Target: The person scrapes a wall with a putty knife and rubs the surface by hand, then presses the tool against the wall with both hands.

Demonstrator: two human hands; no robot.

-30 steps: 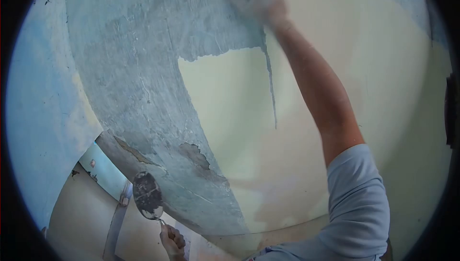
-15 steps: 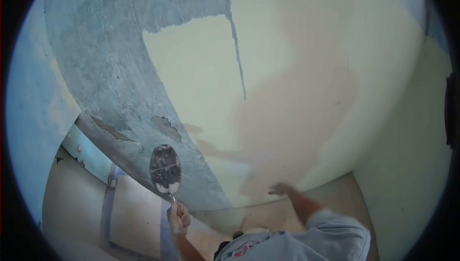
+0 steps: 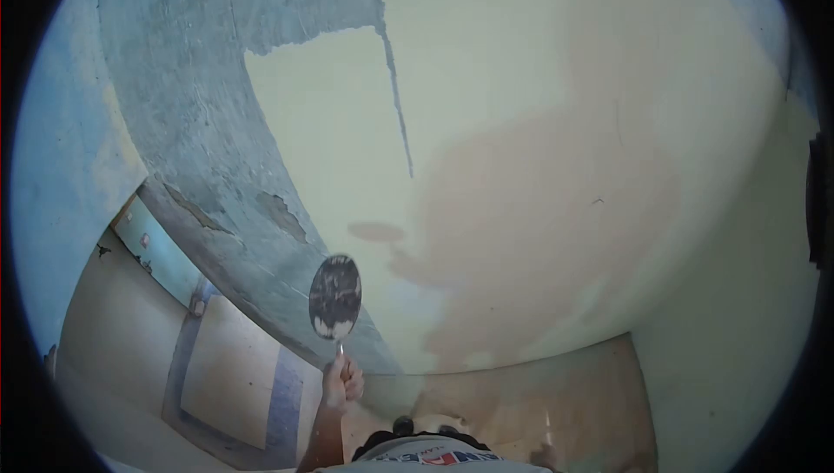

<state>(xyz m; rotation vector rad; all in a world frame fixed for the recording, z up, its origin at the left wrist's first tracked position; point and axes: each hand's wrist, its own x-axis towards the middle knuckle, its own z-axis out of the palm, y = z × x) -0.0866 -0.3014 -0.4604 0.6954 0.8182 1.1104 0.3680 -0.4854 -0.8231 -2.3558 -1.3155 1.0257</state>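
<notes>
My left hand [image 3: 344, 381] is closed around the handle of an oval paddle-like tool [image 3: 335, 297], held upright before the wall. The tool's dark face carries whitish smears, thickest near its thin metal neck. Behind it rises the wall, rough blue-grey plaster [image 3: 182, 65] on the left and a smooth pale yellow-green coat [image 3: 313, 117] on the right. Low at the bottom edge, what looks like my right hand [image 3: 545, 456] is dark and blurred. A thin pale streak stands just above it; I cannot make out whether the hand holds anything.
Chipped patches [image 3: 282, 217] mark the lower plaster. A narrow blue-grey strip [image 3: 395, 95] runs down between pale areas. At lower left an opening shows another wall with a pale panel [image 3: 230, 360]. My shoes [image 3: 403, 425] are on the brownish floor [image 3: 599, 395]. A side wall [image 3: 730, 343] stands at right.
My left hand and the oval tool have moved right in view. My right arm, stretched toward the lower wall before, has dropped to the bottom edge. The view has shifted a little.
</notes>
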